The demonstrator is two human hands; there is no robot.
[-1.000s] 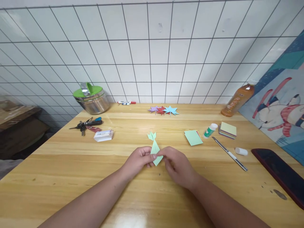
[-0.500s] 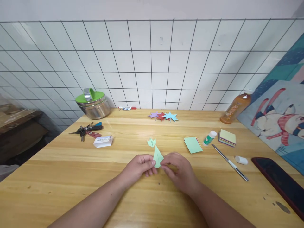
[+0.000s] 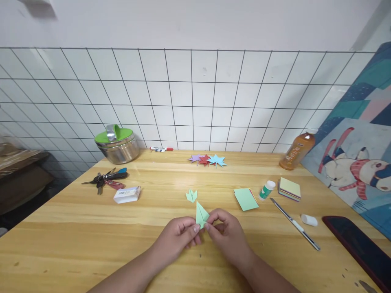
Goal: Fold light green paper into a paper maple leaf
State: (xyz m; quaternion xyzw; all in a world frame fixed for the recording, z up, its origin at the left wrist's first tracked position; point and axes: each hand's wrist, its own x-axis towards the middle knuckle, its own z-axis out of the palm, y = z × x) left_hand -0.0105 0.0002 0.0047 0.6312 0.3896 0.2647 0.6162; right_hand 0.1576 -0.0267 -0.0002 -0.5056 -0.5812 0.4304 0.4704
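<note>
Pinching the kite-shaped green paper (image 3: 201, 213) along its lower left edge, the left hand (image 3: 179, 236) had its thumb on top and its fingers curled beneath. The right hand (image 3: 231, 240) was closed narrowly on the lower right edge, thumb in front and forefinger behind. The paper was between the two hands, its long point directed away from the person and a crease running down from that tip; whether its lower end touched the wooden tabletop (image 3: 152, 183) could not be told.

The likeliest trouble seemed a crooked crease: with so little paper between the fingertips, a small slip of either thumb could have let the layers slide out of line. Pulling the hands apart might have torn a folded edge. Just beyond the tip lay a small folded green piece (image 3: 192, 195), light enough, probably, to be knocked aside by a forward push. To the right lay a slim utility knife (image 3: 295, 224), well apart from the right hand; a careless reach toward the square green sheets (image 3: 246, 199) or glue stick (image 3: 266, 190) could have brushed it.
</note>
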